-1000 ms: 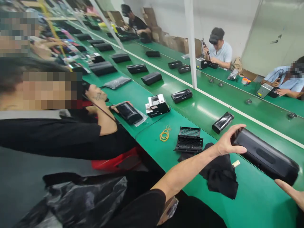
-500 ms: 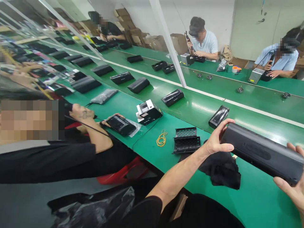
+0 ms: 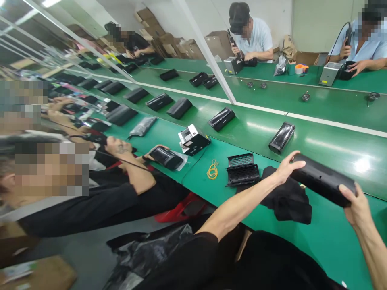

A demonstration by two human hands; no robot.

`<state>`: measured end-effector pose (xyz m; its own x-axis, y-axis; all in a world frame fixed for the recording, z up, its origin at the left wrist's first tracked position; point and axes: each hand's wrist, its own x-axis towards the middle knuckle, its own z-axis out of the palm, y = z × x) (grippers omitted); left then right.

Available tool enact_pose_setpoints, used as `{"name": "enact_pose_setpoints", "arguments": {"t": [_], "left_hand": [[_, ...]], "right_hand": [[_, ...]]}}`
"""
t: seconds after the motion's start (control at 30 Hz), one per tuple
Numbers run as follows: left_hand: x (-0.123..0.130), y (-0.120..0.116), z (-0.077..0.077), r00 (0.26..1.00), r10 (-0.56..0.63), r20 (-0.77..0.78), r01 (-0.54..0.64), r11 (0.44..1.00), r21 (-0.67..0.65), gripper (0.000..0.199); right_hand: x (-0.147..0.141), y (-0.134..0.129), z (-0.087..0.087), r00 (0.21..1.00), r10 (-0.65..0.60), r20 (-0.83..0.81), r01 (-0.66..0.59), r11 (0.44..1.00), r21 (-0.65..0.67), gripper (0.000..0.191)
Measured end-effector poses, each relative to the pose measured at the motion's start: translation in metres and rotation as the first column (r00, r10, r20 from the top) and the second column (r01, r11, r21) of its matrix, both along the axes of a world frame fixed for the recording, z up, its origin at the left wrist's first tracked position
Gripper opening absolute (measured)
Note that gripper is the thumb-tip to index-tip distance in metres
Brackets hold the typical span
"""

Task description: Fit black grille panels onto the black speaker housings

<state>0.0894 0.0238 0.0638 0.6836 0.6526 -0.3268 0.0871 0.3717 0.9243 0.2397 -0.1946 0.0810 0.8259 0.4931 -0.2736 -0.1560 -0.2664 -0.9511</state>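
Note:
With both hands I hold a long black speaker housing (image 3: 323,179) above the green bench, tilted with its right end lower. My left hand (image 3: 286,168) grips its left end, thumb along the upper face. The right end is clasped by my right hand (image 3: 356,205), thumb on top and fingers partly hidden behind. Beneath my left forearm lies a crumpled black cloth (image 3: 290,201), and just left of it are black perforated grille pieces (image 3: 243,169). A similar glossy-fronted black housing (image 3: 282,137) rests on the green belt beyond my left hand.
A yellow cord loop (image 3: 212,170) and a white-and-black box device (image 3: 193,140) lie to the left. There a co-worker's hand (image 3: 121,147) holds a power screwdriver. More housings (image 3: 222,119) line the belt; a white post (image 3: 208,52) rises beyond it. Other people work across.
The housing has gone farther from me and rotated, so its recessed strip no longer shows. My right hand has come left with it, more fully into view. My head view has shifted.

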Motion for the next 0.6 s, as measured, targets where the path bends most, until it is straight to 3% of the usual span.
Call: {"name": "enact_pose_setpoints", "arguments": {"t": [0.07, 0.13, 0.23, 0.33, 0.5, 0.6], "left_hand": [[0.006, -0.010, -0.033, 0.993, -0.033, -0.111, 0.020, 0.993, -0.118, 0.079], [0.002, -0.017, -0.049, 0.989, -0.121, -0.081, 0.106, 0.980, -0.167, 0.079], [-0.009, -0.023, -0.049, 0.974, -0.225, 0.032, 0.227, 0.962, -0.152, 0.099], [-0.012, -0.028, -0.043, 0.971, -0.228, 0.074, 0.234, 0.969, -0.082, 0.115], [-0.004, -0.037, -0.057, 0.981, -0.165, -0.105, 0.168, 0.986, 0.016, 0.102], [-0.006, -0.035, -0.061, 0.953, -0.272, -0.136, 0.268, 0.962, -0.044, 0.102]], "right_hand": [[0.003, -0.004, -0.031, 0.993, 0.000, -0.117, -0.005, 0.999, -0.042, 0.102], [0.002, -0.019, -0.045, 0.978, -0.015, -0.207, 0.001, 0.998, -0.067, 0.107], [-0.001, -0.045, -0.049, 0.960, -0.002, -0.282, -0.022, 0.996, -0.083, 0.110], [-0.005, -0.059, -0.053, 0.967, 0.008, -0.256, -0.032, 0.995, -0.090, 0.107], [-0.006, -0.059, -0.072, 0.933, -0.074, -0.353, 0.049, 0.996, -0.080, 0.099], [0.000, -0.066, -0.081, 0.857, -0.066, -0.511, 0.001, 0.992, -0.127, 0.095]]}}
